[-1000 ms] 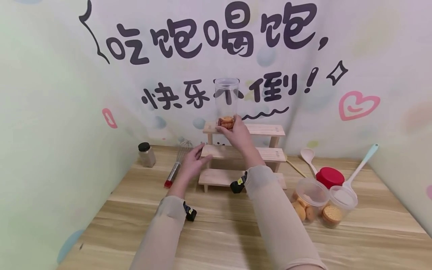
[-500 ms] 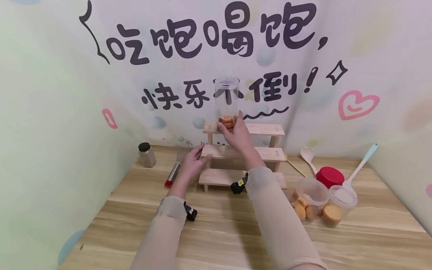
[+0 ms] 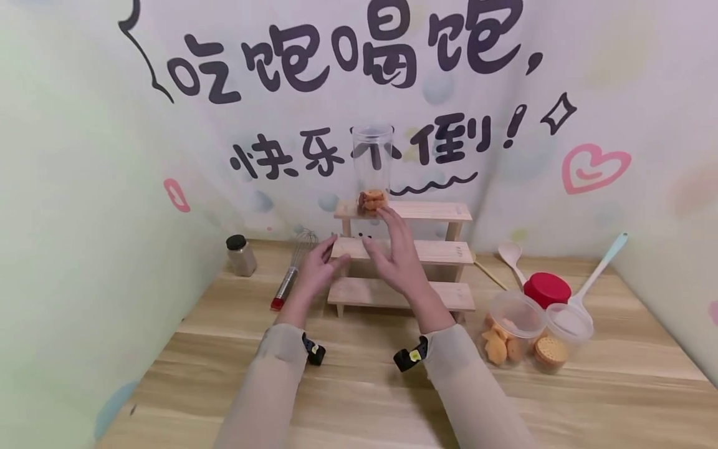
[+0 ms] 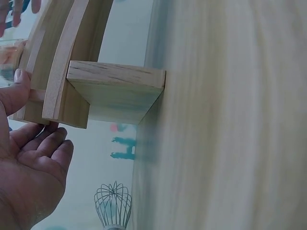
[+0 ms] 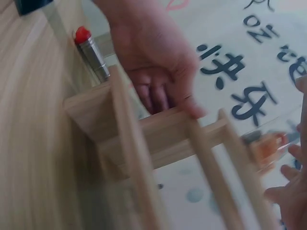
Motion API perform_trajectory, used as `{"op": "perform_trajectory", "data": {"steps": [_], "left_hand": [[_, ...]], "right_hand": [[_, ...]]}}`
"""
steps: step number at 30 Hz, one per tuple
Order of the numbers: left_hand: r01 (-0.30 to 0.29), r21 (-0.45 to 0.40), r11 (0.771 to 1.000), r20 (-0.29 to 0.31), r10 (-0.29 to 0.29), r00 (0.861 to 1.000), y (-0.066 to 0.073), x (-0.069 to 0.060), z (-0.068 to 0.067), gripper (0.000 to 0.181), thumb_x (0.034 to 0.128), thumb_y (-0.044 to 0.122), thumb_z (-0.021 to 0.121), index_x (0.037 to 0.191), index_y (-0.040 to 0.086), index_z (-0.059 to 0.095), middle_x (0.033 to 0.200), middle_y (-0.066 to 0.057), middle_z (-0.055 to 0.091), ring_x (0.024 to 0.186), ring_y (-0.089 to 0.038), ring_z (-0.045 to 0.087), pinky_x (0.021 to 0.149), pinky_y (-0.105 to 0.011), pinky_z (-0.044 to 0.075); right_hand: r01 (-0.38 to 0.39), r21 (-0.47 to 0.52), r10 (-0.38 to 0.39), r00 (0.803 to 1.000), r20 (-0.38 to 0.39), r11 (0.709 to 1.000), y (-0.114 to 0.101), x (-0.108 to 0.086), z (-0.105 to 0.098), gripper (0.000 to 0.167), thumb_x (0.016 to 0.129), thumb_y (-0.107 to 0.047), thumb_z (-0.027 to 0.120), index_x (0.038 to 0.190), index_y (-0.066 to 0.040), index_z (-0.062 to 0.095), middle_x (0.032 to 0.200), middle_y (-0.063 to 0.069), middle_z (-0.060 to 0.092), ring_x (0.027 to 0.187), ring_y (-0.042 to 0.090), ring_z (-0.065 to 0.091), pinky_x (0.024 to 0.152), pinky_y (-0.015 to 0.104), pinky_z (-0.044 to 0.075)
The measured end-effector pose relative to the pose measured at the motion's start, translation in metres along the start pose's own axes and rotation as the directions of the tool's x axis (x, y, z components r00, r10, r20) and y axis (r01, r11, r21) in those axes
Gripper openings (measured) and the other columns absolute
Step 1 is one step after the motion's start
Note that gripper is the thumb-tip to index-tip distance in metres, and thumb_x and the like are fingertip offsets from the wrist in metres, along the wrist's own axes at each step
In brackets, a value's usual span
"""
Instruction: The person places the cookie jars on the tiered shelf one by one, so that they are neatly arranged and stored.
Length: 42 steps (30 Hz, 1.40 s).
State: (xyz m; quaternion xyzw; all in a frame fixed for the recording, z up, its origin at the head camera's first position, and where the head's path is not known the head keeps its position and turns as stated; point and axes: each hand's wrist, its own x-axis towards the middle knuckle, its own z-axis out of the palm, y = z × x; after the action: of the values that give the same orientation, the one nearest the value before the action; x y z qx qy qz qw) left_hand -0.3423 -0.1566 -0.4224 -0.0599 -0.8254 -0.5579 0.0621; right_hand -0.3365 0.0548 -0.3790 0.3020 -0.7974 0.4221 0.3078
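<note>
A tall clear jar (image 3: 373, 165) with cookies at its bottom stands upright on the left part of the top tier of a three-tier wooden rack (image 3: 440, 252). My left hand (image 3: 315, 274) grips the left end of the middle tier; in the left wrist view that hand (image 4: 36, 177) has its thumb on the rack (image 4: 60, 72) and its fingers bent at the end. Just below the jar is my right hand (image 3: 401, 265), fingers spread and holding nothing. In the right wrist view the right hand (image 5: 295, 203) hangs beside the blurred jar (image 5: 268, 149).
Right of the rack stand two clear tubs (image 3: 517, 318) (image 3: 568, 330) with cookies, a red-lidded container (image 3: 546, 289), a pale spoon (image 3: 512, 254) and a blue-handled utensil (image 3: 603, 265). To the left are a whisk (image 3: 288, 280) and a black-capped bottle (image 3: 242, 259).
My right hand has let go of the jar and moved down and back towards me. The left hand stays at the rack. The head view has shifted slightly.
</note>
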Motion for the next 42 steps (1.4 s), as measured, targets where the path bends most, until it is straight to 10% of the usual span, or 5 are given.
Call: {"op": "perform_trajectory", "data": {"steps": [6, 14, 28, 38, 42], "left_hand": [[-0.005, -0.006, 1.000, -0.005, 0.005, 1.000, 0.005, 0.003, -0.006, 0.076, 0.0924, 0.044, 0.071, 0.157, 0.021, 0.037, 0.161, -0.007, 0.035, 0.146, -0.025, 0.036, 0.117, -0.038, 0.036], [-0.001, -0.016, 1.000, 0.008, 0.001, 1.000, 0.001, 0.003, 0.000, 0.078, 0.0927, 0.043, 0.072, 0.157, 0.019, 0.036, 0.161, -0.009, 0.034, 0.146, -0.027, 0.035, 0.117, -0.038, 0.035], [0.008, -0.068, 0.998, 0.027, -0.006, 1.000, 0.002, 0.004, 0.000, 0.076, 0.0940, 0.036, 0.072, 0.157, 0.017, 0.035, 0.161, -0.010, 0.033, 0.146, -0.028, 0.034, 0.118, -0.038, 0.035], [-0.002, -0.042, 0.999, 0.030, 0.003, 1.000, -0.002, 0.004, -0.001, 0.077, 0.0942, 0.040, 0.071, 0.158, 0.016, 0.034, 0.161, -0.010, 0.034, 0.146, -0.027, 0.034, 0.117, -0.038, 0.036], [-0.009, -0.044, 0.999, 0.028, 0.010, 1.000, 0.001, 0.003, 0.000, 0.077, 0.0941, 0.039, 0.071, 0.158, 0.015, 0.034, 0.161, -0.011, 0.034, 0.146, -0.028, 0.035, 0.117, -0.038, 0.036]], "right_hand": [[0.051, -0.029, -0.047, 0.992, 0.119, 0.998, -0.026, 0.003, -0.028, 0.070, 0.101, -0.059, 0.046, 0.156, -0.016, 0.037, 0.163, 0.010, 0.029, 0.150, 0.025, 0.025, 0.117, 0.060, 0.029], [0.051, -0.114, -0.017, 0.961, 0.276, 0.992, -0.045, -0.024, -0.094, 0.061, 0.098, -0.045, 0.063, 0.151, -0.020, 0.046, 0.160, -0.001, 0.037, 0.146, 0.025, 0.034, 0.117, 0.054, 0.033], [-0.142, -0.348, 0.225, 0.951, 0.210, 0.926, 0.036, -0.085, -0.243, 0.054, 0.095, -0.024, 0.072, 0.142, -0.006, 0.052, 0.139, 0.020, 0.056, 0.117, 0.042, 0.056, 0.096, 0.064, 0.046], [-0.398, -0.461, 0.550, 0.793, 0.262, 0.793, 0.075, -0.105, -0.254, 0.069, 0.096, -0.044, 0.065, 0.137, 0.008, 0.048, 0.120, 0.029, 0.060, 0.103, 0.042, 0.059, 0.080, 0.053, 0.057], [-0.428, -0.460, 0.576, 0.778, 0.251, 0.778, 0.073, -0.105, -0.254, 0.068, 0.094, -0.042, 0.069, 0.136, 0.007, 0.049, 0.121, 0.029, 0.059, 0.103, 0.042, 0.058, 0.080, 0.051, 0.056]]}}
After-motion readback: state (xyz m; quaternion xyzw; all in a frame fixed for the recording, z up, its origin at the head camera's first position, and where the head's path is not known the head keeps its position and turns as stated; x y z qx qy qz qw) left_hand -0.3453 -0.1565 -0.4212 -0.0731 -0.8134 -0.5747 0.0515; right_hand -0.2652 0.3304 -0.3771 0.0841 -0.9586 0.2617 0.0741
